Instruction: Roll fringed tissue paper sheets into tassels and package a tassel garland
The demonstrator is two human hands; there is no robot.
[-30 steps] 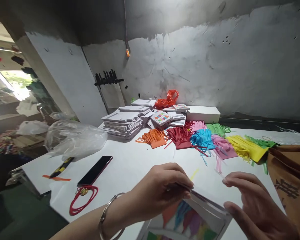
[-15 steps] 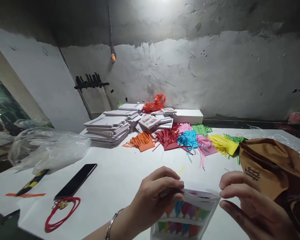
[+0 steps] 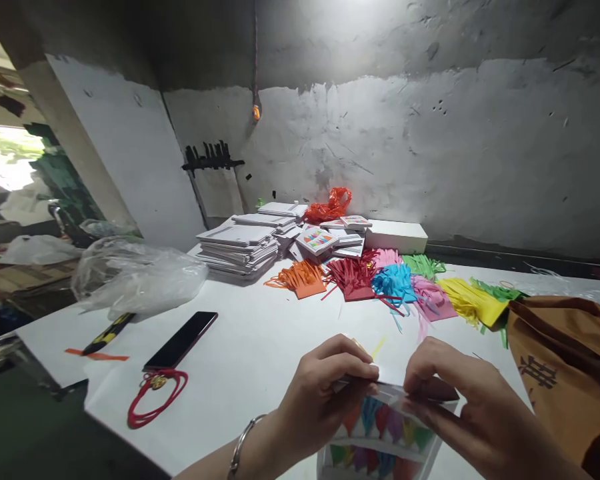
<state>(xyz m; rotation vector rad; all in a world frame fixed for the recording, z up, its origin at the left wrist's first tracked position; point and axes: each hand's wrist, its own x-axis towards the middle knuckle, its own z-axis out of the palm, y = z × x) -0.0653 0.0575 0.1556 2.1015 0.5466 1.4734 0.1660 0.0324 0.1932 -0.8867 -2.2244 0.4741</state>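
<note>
A white box [image 3: 380,445] stands close in front of me, its face showing two rows of colourful tassels. My left hand [image 3: 320,383] wears a silver bangle and pinches the box's top edge on the left. On the right part of the same edge, my right hand [image 3: 460,400] has its thumb and fingers closed on the top flap. The lower end of the box runs out of view. Just beyond the left fingers lies a thin yellow strip [image 3: 379,348].
Tassel bundles in orange [image 3: 303,279], dark red, blue, pink, yellow and green lie across the table. Behind them are stacked flat white boxes [image 3: 237,250] and a red bag [image 3: 330,205]. A phone [image 3: 183,340], cutter [image 3: 109,333], clear plastic bag [image 3: 145,273] and brown cloth [image 3: 570,360] flank them.
My right hand has moved left, from beside the box's corner onto its top edge, and its fingers have closed. My left hand keeps its pinch. The view has turned slightly left.
</note>
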